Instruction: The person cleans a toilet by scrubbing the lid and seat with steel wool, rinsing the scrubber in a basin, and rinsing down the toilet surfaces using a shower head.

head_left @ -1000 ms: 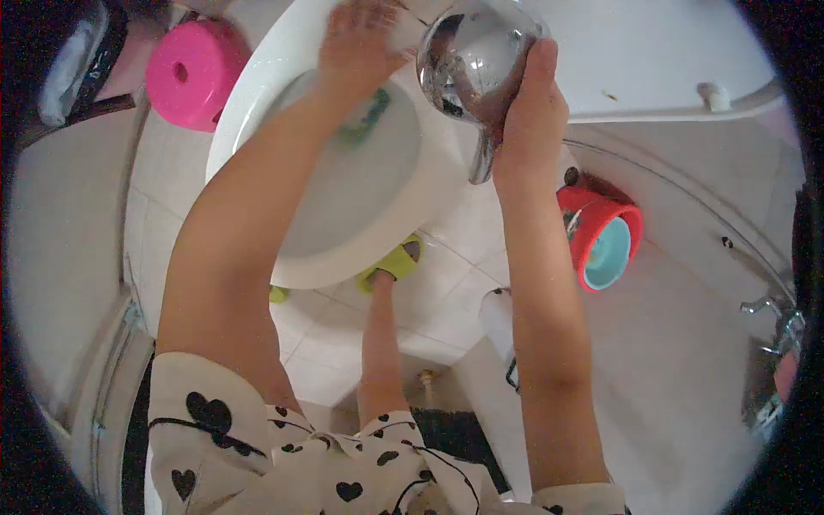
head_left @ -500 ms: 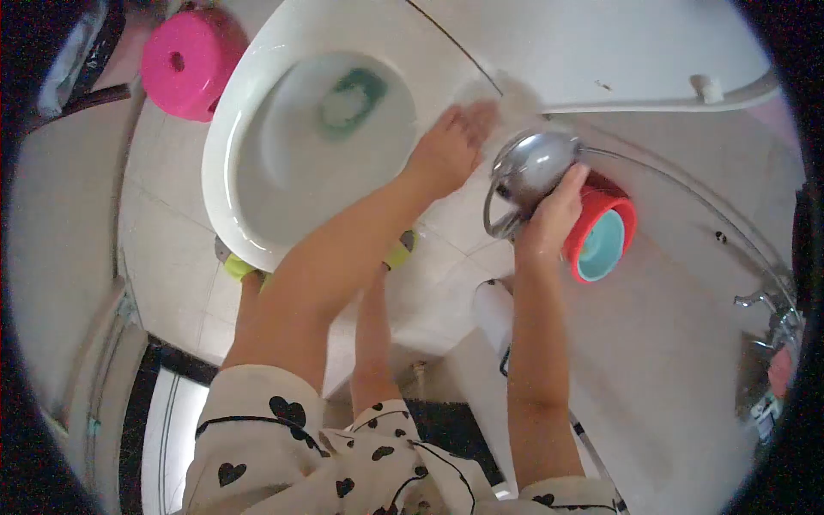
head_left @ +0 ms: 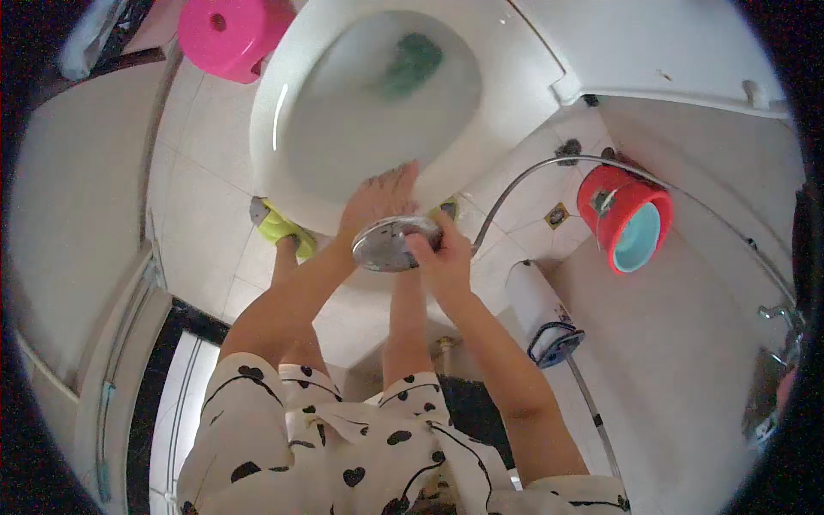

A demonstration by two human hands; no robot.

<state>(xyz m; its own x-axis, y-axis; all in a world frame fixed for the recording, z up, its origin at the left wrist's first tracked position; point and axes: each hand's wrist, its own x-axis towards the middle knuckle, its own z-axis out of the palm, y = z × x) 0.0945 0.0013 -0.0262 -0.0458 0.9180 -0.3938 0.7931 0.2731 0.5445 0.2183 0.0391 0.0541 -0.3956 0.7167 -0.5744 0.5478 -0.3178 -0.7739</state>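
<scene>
My right hand grips a chrome shower head in front of the toilet, its broad round side turned to the left. A metal hose arcs from behind that hand toward the right wall. My left hand lies at the front rim of the white toilet, just beyond the shower head. Its fingers are stretched out and slightly blurred, with nothing visible in them; the shower head hides part of the wrist. Green shows in the toilet bowl's drain area.
A red bucket with a light-blue inside lies at the right. Nearby are a white cylinder with a dark cord and a floor drain. A pink stool stands at the upper left. A tap is on the far right.
My left hand has moved from the toilet's hinge side to its front rim. My right hand has brought the shower head leftward and down, away from the bucket. The view has shifted.
</scene>
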